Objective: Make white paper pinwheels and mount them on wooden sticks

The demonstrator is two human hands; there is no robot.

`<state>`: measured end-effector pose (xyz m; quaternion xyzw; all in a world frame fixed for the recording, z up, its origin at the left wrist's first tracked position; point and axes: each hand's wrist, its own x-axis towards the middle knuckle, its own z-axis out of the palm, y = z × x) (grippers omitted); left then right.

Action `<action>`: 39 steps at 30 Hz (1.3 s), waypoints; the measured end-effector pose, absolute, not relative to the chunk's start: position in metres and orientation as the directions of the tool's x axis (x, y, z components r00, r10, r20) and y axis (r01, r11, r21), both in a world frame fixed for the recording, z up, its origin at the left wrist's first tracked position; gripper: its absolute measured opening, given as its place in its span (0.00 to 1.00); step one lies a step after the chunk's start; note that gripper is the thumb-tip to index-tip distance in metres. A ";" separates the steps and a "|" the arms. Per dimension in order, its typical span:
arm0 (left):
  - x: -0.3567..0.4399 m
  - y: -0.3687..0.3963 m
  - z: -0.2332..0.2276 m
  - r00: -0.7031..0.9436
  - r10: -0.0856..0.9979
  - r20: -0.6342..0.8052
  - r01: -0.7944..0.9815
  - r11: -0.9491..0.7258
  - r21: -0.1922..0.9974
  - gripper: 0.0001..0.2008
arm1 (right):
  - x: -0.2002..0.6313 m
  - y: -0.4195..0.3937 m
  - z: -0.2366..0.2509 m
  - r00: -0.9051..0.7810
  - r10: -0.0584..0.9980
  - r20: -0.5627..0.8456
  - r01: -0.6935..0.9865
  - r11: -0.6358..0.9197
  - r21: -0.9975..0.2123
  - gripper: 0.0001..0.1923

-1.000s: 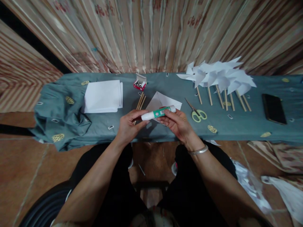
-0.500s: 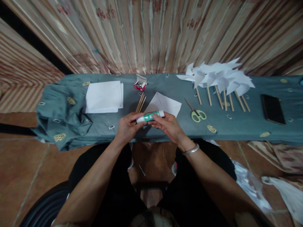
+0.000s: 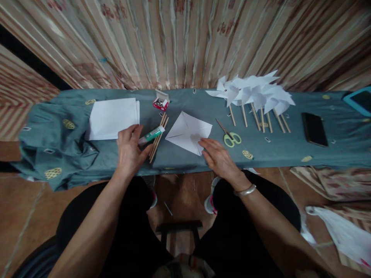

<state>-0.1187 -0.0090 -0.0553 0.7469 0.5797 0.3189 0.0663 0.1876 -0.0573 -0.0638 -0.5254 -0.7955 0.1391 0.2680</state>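
Observation:
A white and green glue stick [image 3: 152, 134] lies across a small bundle of wooden sticks [image 3: 158, 139]. My left hand [image 3: 129, 148] is at the glue stick's left end, thumb and fingers apart on either side of it. A creased square of white paper [image 3: 187, 131] lies in front of me with its corners turned at an angle. My right hand [image 3: 220, 159] rests at the paper's lower right edge, fingers stretched out. Right of the paper lie scissors with light green handles [image 3: 232, 139].
A stack of white paper [image 3: 113, 117] lies at the left beside bunched tablecloth [image 3: 60, 135]. Behind the sticks stands an open red box of metal pins [image 3: 161, 102]. White paper pinwheels on sticks [image 3: 256, 94] are piled at the back right, with a black phone [image 3: 314, 129] beyond.
The glue stick has gone from both hands down onto the wooden sticks at the left. My hands have moved apart, the right one to the paper's edge. The view has shifted to the right.

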 end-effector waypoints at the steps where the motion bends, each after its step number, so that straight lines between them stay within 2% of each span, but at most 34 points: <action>1: -0.110 -0.013 -0.053 0.196 0.881 0.431 0.817 -0.390 0.425 0.26 | 0.188 -0.059 -0.067 -0.319 0.906 0.278 0.761 0.420 -0.495 0.20; 3: -0.087 -0.018 -0.052 0.419 0.796 0.437 0.740 -0.578 0.345 0.19 | 0.189 -0.060 -0.072 -0.337 0.898 0.283 0.759 0.437 -0.483 0.21; 5: -0.062 -0.020 -0.055 0.578 0.699 0.421 0.630 -0.710 0.315 0.15 | 0.191 -0.061 -0.073 -0.348 0.891 0.291 0.758 0.450 -0.472 0.20; 9: -0.032 -0.008 -0.064 0.706 0.625 0.334 0.538 -0.779 0.321 0.12 | 0.193 -0.060 -0.071 -0.353 0.894 0.277 0.763 0.446 -0.468 0.19; 12: -0.027 0.002 -0.066 0.720 0.613 0.324 0.537 -0.789 0.300 0.10 | 0.194 -0.058 -0.069 -0.348 0.899 0.267 0.764 0.437 -0.475 0.18; 17: -0.028 0.002 -0.069 0.711 0.566 0.418 0.519 -0.823 0.231 0.08 | 0.196 -0.054 -0.067 -0.330 0.899 0.288 0.738 0.436 -0.516 0.16; 22: -0.026 0.000 -0.071 0.573 0.691 0.440 0.528 -0.722 0.447 0.08 | 0.190 -0.046 -0.065 -0.226 0.935 0.274 0.674 0.353 -0.649 0.12; 25: -0.024 0.002 -0.070 0.528 0.743 0.411 0.529 -0.667 0.525 0.08 | 0.179 -0.037 -0.068 -0.118 0.953 0.278 0.626 0.289 -0.724 0.08; 28: -0.024 0.003 -0.069 0.504 0.770 0.392 0.535 -0.634 0.558 0.07 | 0.169 -0.028 -0.072 -0.030 0.957 0.290 0.608 0.248 -0.754 0.04; 31: -0.024 0.002 -0.070 0.478 0.784 0.396 0.538 -0.618 0.573 0.06 | 0.162 -0.021 -0.074 0.015 0.960 0.279 0.621 0.210 -0.756 0.04; 36: -0.026 0.001 -0.071 0.470 0.799 0.376 0.557 -0.598 0.576 0.11 | 0.156 -0.016 -0.072 0.030 0.962 0.273 0.688 0.178 -0.703 0.03; 39: -0.028 0.001 -0.070 0.502 0.780 0.374 0.541 -0.621 0.568 0.10 | 0.154 -0.016 -0.072 0.027 0.956 0.291 0.714 0.185 -0.675 0.03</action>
